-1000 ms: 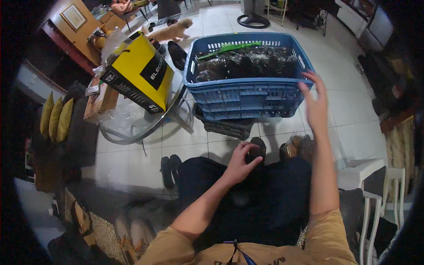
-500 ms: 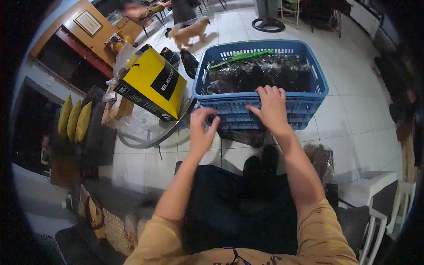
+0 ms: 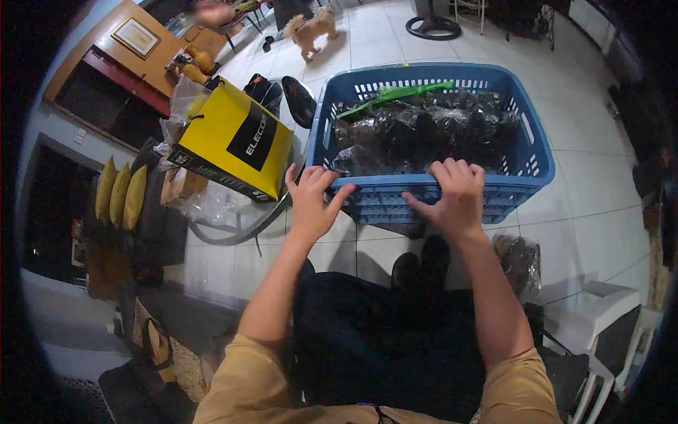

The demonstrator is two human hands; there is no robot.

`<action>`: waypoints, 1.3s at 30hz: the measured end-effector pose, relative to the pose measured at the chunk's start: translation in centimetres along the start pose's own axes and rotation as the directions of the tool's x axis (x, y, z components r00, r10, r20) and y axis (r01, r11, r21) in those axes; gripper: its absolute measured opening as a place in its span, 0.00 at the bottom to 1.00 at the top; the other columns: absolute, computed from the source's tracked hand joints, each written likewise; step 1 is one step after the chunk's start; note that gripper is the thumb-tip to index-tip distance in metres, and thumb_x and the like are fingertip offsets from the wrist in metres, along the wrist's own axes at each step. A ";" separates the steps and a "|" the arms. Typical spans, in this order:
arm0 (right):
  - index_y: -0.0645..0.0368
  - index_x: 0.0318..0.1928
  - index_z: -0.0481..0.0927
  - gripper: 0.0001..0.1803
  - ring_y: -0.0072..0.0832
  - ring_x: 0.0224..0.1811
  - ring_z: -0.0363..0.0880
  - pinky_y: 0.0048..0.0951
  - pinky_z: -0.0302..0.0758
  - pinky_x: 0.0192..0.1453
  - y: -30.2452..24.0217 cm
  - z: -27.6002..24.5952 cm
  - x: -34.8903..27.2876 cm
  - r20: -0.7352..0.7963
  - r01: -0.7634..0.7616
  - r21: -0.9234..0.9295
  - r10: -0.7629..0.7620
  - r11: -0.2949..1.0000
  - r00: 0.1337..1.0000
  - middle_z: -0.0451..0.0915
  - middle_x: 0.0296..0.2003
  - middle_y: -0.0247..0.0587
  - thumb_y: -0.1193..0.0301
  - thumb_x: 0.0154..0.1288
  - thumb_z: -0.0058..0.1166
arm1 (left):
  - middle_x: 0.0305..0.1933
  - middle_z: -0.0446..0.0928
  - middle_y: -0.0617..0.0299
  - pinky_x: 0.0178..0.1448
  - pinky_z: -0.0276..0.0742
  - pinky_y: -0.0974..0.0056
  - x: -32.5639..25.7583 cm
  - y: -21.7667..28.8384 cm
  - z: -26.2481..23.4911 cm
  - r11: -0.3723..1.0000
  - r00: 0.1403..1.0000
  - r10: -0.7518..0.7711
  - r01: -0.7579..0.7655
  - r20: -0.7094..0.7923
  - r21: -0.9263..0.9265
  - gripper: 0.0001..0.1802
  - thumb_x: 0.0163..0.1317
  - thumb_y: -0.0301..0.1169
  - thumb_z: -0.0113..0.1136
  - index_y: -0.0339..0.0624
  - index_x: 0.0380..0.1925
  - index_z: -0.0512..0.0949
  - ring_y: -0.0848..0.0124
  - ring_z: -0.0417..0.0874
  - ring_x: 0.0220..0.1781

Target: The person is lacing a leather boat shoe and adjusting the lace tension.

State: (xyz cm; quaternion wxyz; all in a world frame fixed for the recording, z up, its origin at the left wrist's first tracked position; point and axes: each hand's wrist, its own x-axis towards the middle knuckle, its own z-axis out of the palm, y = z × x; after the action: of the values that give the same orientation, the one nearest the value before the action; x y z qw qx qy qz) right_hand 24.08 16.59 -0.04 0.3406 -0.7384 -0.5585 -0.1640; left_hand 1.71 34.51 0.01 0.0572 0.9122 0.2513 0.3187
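A blue plastic crate (image 3: pixel 385 181) with slotted sides is right in front of me. Inside it lie several dark items wrapped in clear plastic (image 3: pixel 438 131), and a bright green strip (image 3: pixel 395 97) rests across them toward the far side. My left hand (image 3: pixel 312 201) grips the near rim by its left corner, thumb on the outer face. Farther right along the same rim, my right hand (image 3: pixel 458 199) has its fingers hooked over the edge and its thumb outside. What the wrapped items are, I cannot make out.
Left of the crate, a yellow and black paper bag (image 3: pixel 244 141) stands on a round glass table (image 3: pixel 236 232) with loose clear plastic. A plastic-wrapped bundle (image 3: pixel 519 265) lies on the floor to the right, near a white chair (image 3: pixel 600 360). A dog (image 3: pixel 314 32) walks beyond the crate.
My left hand has moved up and taken hold of the crate's near rim. The crate looks larger and closer, its near side lower in view. The dog has moved farther off.
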 end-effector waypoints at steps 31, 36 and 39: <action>0.54 0.40 0.81 0.25 0.37 0.46 0.77 0.44 0.65 0.58 -2.1 2.7 1.4 -0.098 0.002 0.022 0.001 1.000 0.995 0.77 0.38 0.37 0.51 0.48 0.70 | 0.45 0.86 0.42 0.54 0.81 0.46 19.8 -5.2 -0.3 0.997 0.901 -0.036 0.006 0.432 0.071 0.41 0.48 0.59 0.79 0.44 0.54 0.80 0.43 0.87 0.51; 0.57 0.47 0.81 0.27 0.38 0.50 0.76 0.44 0.65 0.63 -2.9 3.5 0.5 -0.057 0.047 0.030 -0.046 0.998 0.997 0.78 0.43 0.38 0.55 0.50 0.69 | 0.42 0.88 0.59 0.51 0.82 0.61 18.9 -2.1 -7.6 0.784 0.961 -0.275 0.215 -0.015 -0.582 0.28 0.60 0.44 0.78 0.37 0.52 0.81 0.67 0.87 0.44; 0.57 0.52 0.80 0.27 0.39 0.54 0.75 0.46 0.64 0.66 -3.3 2.8 0.5 0.027 0.019 0.012 -0.019 1.000 0.999 0.78 0.45 0.39 0.59 0.52 0.68 | 0.54 0.84 0.59 0.54 0.81 0.62 16.4 -0.2 -9.6 0.470 0.878 -0.460 0.112 -0.135 -0.875 0.29 0.65 0.43 0.74 0.34 0.58 0.78 0.69 0.84 0.49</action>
State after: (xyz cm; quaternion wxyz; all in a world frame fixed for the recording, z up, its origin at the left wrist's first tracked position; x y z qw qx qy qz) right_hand 20.74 19.38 -0.70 0.3356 -0.7332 -0.5711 -0.1540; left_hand 6.78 42.26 16.59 0.5002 0.6371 0.2216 0.5430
